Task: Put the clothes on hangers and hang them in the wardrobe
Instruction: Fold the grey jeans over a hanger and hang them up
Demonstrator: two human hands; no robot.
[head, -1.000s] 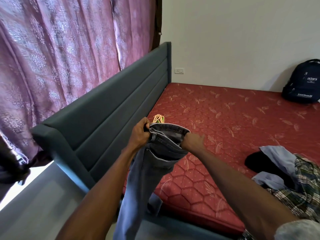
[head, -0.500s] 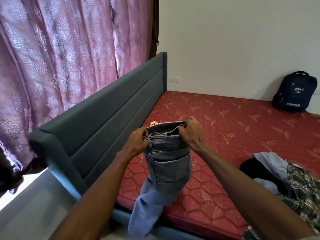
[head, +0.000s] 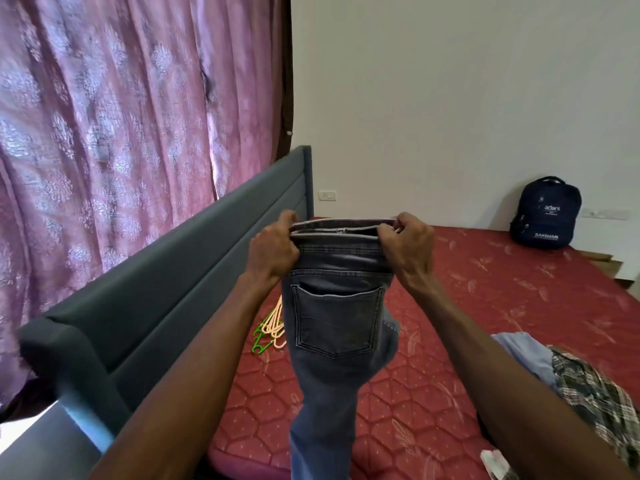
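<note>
Jeans (head: 334,317), grey denim, hang folded lengthwise in the air above the red mattress (head: 485,306), back pocket toward the camera, legs trailing below the frame; the left hand (head: 273,249) grips the left end of the waistband, fingers curled over it; the right hand (head: 408,247) pinches the right end likewise; plastic hangers (head: 270,329), orange and green, lie on the mattress just behind the jeans; checked clothes (head: 595,393) heap at right; a navy backpack (head: 545,211) stands by the wall

The jeans (head: 334,306) are thick, faded grey cloth, the hangers (head: 272,329) are shiny plastic, and the red mattress (head: 485,306) is soft, stitched cloth.
</note>
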